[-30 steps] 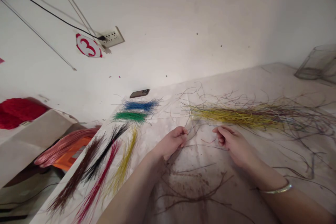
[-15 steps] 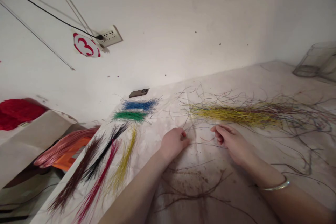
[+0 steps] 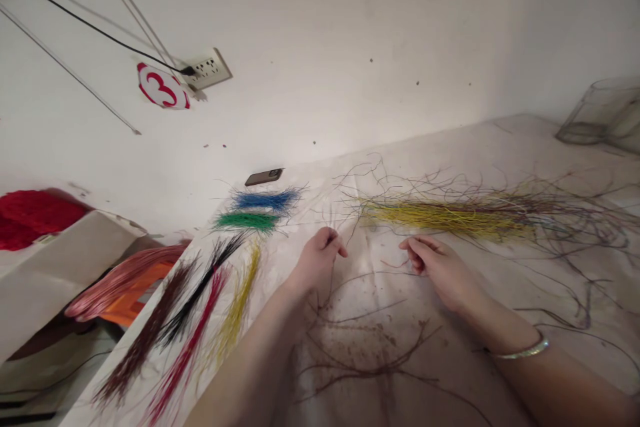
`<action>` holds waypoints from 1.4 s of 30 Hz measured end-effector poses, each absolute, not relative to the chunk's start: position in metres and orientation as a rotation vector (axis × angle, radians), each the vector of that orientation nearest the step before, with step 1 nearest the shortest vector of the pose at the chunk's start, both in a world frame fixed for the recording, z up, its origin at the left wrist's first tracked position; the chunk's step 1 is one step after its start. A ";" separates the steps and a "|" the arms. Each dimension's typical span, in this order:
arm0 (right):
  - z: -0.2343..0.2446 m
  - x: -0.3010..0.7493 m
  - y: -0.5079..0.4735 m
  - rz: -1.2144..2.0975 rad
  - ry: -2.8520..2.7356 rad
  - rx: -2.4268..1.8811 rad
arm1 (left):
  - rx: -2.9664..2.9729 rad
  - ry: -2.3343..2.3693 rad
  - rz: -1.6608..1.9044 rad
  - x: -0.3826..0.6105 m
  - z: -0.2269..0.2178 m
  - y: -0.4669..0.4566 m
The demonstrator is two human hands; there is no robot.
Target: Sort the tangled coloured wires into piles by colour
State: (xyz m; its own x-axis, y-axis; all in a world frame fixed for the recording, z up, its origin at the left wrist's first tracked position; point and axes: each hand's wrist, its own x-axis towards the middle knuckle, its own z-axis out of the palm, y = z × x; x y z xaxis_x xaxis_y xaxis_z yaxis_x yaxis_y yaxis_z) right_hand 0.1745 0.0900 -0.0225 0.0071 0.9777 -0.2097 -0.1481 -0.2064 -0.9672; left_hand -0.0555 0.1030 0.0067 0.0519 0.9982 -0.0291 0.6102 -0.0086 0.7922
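Over a stained white sheet, the left hand curls its fingertips together, perhaps pinching a thin wire (too fine to be sure), while the right hand lies loosely curled, empty-looking, just below a long yellow bundle of wires.

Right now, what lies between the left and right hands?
In the head view, loose thin wires, including a short red one, lie on the sheet between the left hand and right hand.

The lone head-worn camera faces forward and down, close above the left hand and right hand, taking in the pale stained desk and white plaster wall beyond.
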 end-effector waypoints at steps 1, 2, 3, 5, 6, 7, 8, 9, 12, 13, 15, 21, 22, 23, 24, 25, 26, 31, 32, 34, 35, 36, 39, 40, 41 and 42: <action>-0.023 0.175 0.090 1.404 -0.985 -1.258 | 1.573 1.587 0.890 -0.057 0.009 0.104; -0.023 0.175 0.090 1.399 -0.994 -1.258 | 1.472 1.549 0.996 -0.058 0.011 0.104; -0.023 0.175 0.090 1.396 -1.003 -1.259 | 1.399 1.521 1.083 -0.059 0.012 0.105; -0.024 0.175 0.090 1.394 -1.018 -1.265 | 1.282 1.476 1.230 -0.061 0.013 0.107; -0.025 0.175 0.090 1.392 -1.024 -1.269 | 1.238 1.460 1.290 -0.063 0.013 0.108; -0.025 0.175 0.090 1.389 -1.030 -1.274 | 1.202 1.448 1.346 -0.065 0.013 0.109; -0.025 0.175 0.090 1.385 -1.038 -1.276 | 1.177 1.442 1.393 -0.067 0.014 0.110; -0.026 0.175 0.090 1.379 -1.044 -1.275 | 1.155 1.435 1.428 -0.069 0.015 0.111; -0.029 0.175 0.092 1.377 -1.065 -1.265 | 1.091 1.387 1.486 -0.073 0.023 0.110; -0.029 0.175 0.092 1.375 -1.077 -1.263 | 1.081 1.363 1.502 -0.073 0.026 0.108; -0.030 0.175 0.092 1.353 -1.121 -1.281 | 1.112 1.341 1.491 -0.068 0.033 0.103; -0.022 0.173 0.080 1.043 -1.489 -1.226 | 1.711 1.468 0.886 -0.026 0.042 0.077; -0.021 0.172 0.078 1.005 -1.534 -1.144 | 1.848 1.442 0.762 -0.016 0.041 0.074; -0.021 0.171 0.076 0.994 -1.571 -1.066 | 1.963 1.407 0.651 -0.007 0.040 0.071; -0.021 0.169 0.074 1.010 -1.595 -1.010 | 2.051 1.375 0.555 0.001 0.037 0.069; -0.022 0.168 0.073 1.049 -1.609 -0.978 | 2.116 1.357 0.475 0.009 0.035 0.067; -0.022 0.168 0.072 1.102 -1.611 -0.968 | 2.162 1.353 0.408 0.015 0.032 0.067; -0.019 0.168 0.071 1.190 -1.599 -0.981 | 2.163 1.448 0.314 0.030 0.023 0.066; -0.017 0.168 0.071 1.174 -1.604 -0.974 | 2.124 1.420 0.345 0.030 0.024 0.066; -0.016 0.169 0.071 1.163 -1.590 -0.975 | 2.008 1.301 0.435 0.028 0.025 0.064; -0.016 0.169 0.071 1.165 -1.577 -0.980 | 1.926 1.250 0.485 0.027 0.026 0.063; -0.016 0.169 0.071 1.175 -1.563 -0.984 | 1.837 1.227 0.529 0.026 0.026 0.062; -0.017 0.168 0.071 1.205 -1.545 -0.991 | 1.641 1.273 0.616 0.023 0.027 0.058; -0.017 0.168 0.071 1.206 -1.548 -0.996 | 1.623 1.291 0.632 0.023 0.028 0.057; -0.016 0.169 0.071 1.205 -1.552 -1.000 | 1.623 1.298 0.640 0.023 0.029 0.055; -0.015 0.169 0.070 1.206 -1.551 -1.001 | 1.628 1.303 0.642 0.023 0.031 0.054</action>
State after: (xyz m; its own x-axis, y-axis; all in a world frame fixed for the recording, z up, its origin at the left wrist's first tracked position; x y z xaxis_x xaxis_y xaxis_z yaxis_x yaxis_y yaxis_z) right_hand 0.1692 0.0704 -0.0148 -0.2647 0.9491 0.1710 0.0680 0.1952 -0.9784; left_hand 0.0226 0.0543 0.0305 0.3026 0.9423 -0.1432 0.4603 -0.0129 0.8877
